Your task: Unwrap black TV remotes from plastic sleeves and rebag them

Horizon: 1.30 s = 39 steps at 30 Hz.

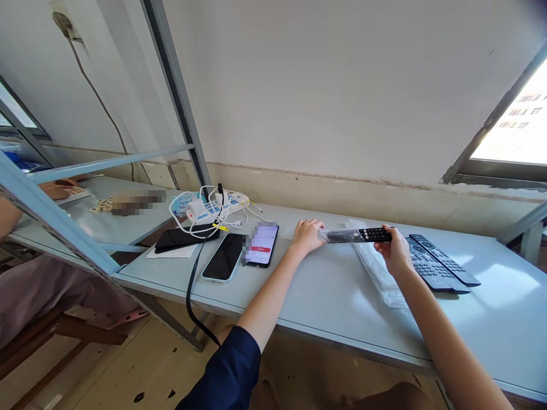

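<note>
A black remote control (372, 234) lies level above the table, its left part inside a clear plastic sleeve (339, 236). My right hand (394, 250) grips the bare right end of the remote. At the other end, my left hand (308, 236) is closed on the sleeve's edge. Under and between my forearms, a pile of clear plastic sleeves (380, 276) rests on the table. Just right of my right hand, several black remotes (440, 265) lie side by side, partly hidden by that hand.
Left on the table (325, 302) are a lit phone (265, 250), a dark-screened phone (224, 257), a black case-like item (182, 238) and a power strip (209, 212) with tangled white cables. A metal frame post (64, 210) separates a neighbouring table, where another person's hand (57, 188) shows.
</note>
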Available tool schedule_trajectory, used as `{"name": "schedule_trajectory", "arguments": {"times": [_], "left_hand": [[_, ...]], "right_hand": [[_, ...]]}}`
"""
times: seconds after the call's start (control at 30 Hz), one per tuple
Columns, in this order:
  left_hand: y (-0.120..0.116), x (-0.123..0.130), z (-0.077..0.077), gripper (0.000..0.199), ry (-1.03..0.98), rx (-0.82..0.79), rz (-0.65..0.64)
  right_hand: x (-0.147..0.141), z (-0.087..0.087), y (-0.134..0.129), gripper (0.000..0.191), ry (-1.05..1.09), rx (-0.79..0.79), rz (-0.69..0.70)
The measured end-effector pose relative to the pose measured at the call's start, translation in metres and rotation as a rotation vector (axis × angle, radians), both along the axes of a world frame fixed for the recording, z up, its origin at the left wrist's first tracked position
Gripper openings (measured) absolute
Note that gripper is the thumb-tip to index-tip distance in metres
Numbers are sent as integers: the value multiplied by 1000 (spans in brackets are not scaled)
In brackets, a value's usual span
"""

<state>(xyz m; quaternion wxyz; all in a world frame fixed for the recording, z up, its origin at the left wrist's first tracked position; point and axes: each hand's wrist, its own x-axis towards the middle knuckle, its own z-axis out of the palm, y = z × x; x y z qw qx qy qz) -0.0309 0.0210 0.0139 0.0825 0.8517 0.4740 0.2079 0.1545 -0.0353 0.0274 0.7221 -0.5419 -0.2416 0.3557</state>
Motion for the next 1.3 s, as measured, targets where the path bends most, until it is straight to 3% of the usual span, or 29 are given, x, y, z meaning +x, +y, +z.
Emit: {"name": "schedule_trajectory", "arguments": {"times": [0.13, 0.4, 0.5, 0.87, 1.0, 1.13, 1.3], "left_hand": [[-3, 2, -3, 54, 45, -7, -107], [-6, 13, -10, 34, 59, 64, -199], [-6, 13, -9, 38, 31, 67, -190], [-14, 13, 0, 38, 42, 129, -156], [-17, 13, 5, 37, 72, 151, -159], [-19, 14, 5, 35, 64, 169, -209], [-15, 16, 3, 41, -31, 130, -177]], "right_hand": [[-2, 0, 0, 15, 31, -22, 91], [-16, 2, -6, 25, -6, 21, 349], [-16, 0, -8, 33, -93, 59, 428], [-23, -6, -13, 49, -192, -29, 468], [-27, -8, -15, 54, -271, -88, 543], [-30, -11, -17, 48, -316, -136, 651], [-24, -15, -12, 42, -293, -67, 635]]}}
